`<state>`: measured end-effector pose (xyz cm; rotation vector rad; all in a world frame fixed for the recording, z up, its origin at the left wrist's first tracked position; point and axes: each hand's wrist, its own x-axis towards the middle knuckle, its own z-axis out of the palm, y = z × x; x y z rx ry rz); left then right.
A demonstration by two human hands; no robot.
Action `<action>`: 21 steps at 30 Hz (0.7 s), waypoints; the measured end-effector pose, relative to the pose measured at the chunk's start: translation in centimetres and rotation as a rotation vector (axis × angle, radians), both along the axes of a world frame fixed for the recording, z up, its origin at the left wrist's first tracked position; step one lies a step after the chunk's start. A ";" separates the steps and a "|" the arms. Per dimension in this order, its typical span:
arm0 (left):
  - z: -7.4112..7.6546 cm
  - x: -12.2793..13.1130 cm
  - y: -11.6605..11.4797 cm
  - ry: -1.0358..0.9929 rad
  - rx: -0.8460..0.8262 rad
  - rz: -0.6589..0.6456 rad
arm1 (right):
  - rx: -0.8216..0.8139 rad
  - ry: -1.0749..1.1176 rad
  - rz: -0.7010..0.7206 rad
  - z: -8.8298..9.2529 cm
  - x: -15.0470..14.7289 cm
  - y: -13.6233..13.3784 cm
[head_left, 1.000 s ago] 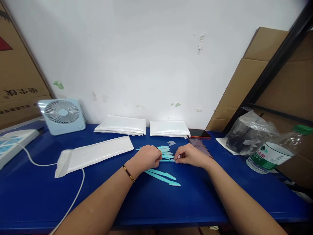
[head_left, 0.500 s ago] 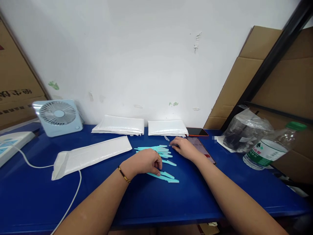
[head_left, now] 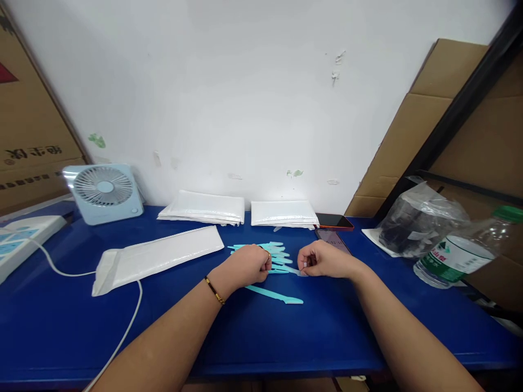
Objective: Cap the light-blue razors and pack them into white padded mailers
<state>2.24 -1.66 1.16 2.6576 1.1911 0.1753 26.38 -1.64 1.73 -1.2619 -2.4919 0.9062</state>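
My left hand [head_left: 250,265] is closed in a pinch round the handle of a turquoise eyebrow razor [head_left: 281,271], whose blade end points right. At that end my right hand [head_left: 316,258] pinches a small clear plastic blade cap [head_left: 302,273]; whether the cap is seated on the blade is hard to see. Just behind lie several more turquoise razors in a loose pile [head_left: 278,250], partly hidden by my left hand. One single razor [head_left: 274,295] lies in front, its handle end under my left hand. A small clear piece [head_left: 278,228] lies by the right stack of envelopes.
White padded envelopes are stacked along the wall, left [head_left: 204,207] and right [head_left: 284,213]. A single envelope [head_left: 163,256] lies left, near a white cable, a fan [head_left: 105,188] and a power strip [head_left: 28,239]. Two phones, a bagged dark item [head_left: 412,223] and a water bottle [head_left: 453,256] stand right.
My right hand has come forward from near the envelopes to the razor's blade end. My left hand has raised one of the two front razors; the view has shifted slightly.
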 end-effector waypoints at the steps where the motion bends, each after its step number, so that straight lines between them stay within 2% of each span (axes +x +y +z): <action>1: 0.0 0.0 0.0 0.002 0.010 0.000 | 0.024 0.003 -0.007 0.0 -0.3 -0.1; 8: 0.4 -0.2 -0.1 -0.012 -0.005 -0.033 | 0.128 0.000 0.014 0.1 -1.7 -0.4; 16: -0.4 -0.1 0.3 -0.029 0.025 -0.074 | 0.189 0.042 0.011 -0.7 -3.0 -0.7; 19: -0.2 0.0 0.3 -0.056 0.067 -0.018 | 0.293 0.076 -0.051 -0.7 -2.7 0.4; 21: 0.3 -0.1 0.0 -0.109 0.088 0.005 | 0.433 0.074 -0.130 -0.7 -2.3 1.8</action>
